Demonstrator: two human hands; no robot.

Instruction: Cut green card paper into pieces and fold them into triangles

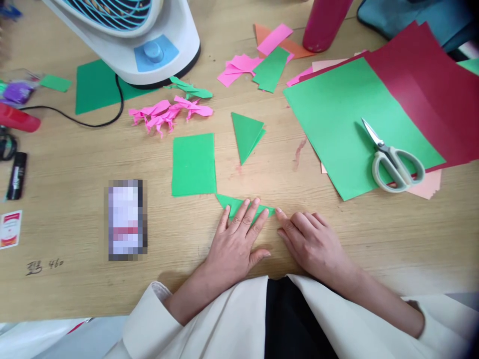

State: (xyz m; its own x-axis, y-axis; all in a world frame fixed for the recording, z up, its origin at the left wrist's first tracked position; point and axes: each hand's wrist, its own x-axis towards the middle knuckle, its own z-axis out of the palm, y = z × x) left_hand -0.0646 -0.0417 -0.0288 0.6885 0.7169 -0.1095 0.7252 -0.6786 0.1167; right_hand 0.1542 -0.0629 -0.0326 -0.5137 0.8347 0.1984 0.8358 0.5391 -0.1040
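Note:
My left hand [237,239] lies flat, fingers stretched out, pressing down on a small folded green paper piece [228,201] on the wooden table. My right hand [312,242] rests beside it, fingers curled down, its index fingertip touching the paper's right tip. Most of the folded piece is hidden under my left fingers. A green paper rectangle [193,164] lies just beyond to the left, and a folded green triangle [246,134] lies straight ahead.
Scissors [392,162] lie on a large green sheet [337,114], with dark red sheets [422,85] beyond. Pink folded shapes [168,112], pink and green scraps [258,62], a white fan [142,35] with a black cable, a magenta bottle [324,22] and a phone [125,219] lie around.

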